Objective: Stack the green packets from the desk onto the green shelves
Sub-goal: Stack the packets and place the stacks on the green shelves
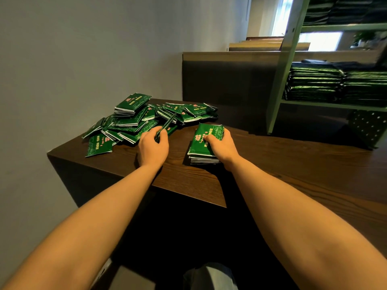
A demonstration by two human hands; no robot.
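Your left hand (154, 146) pinches one packet (165, 127) from the loose pile (134, 120); your right hand (224, 145) grips the stack (204, 141) on the bench (293, 164) (glossy foil), which could slide apart when lifted toward the shelves (293, 59).

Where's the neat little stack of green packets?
In the head view, the neat stack lies on the dark desk, right of the messy pile, held by the right hand.

Plain grey wall (83, 49) left of the left hand (152, 147); dark partition (226, 80) beyond the right hand (224, 145); bright window (320, 40) farther back.
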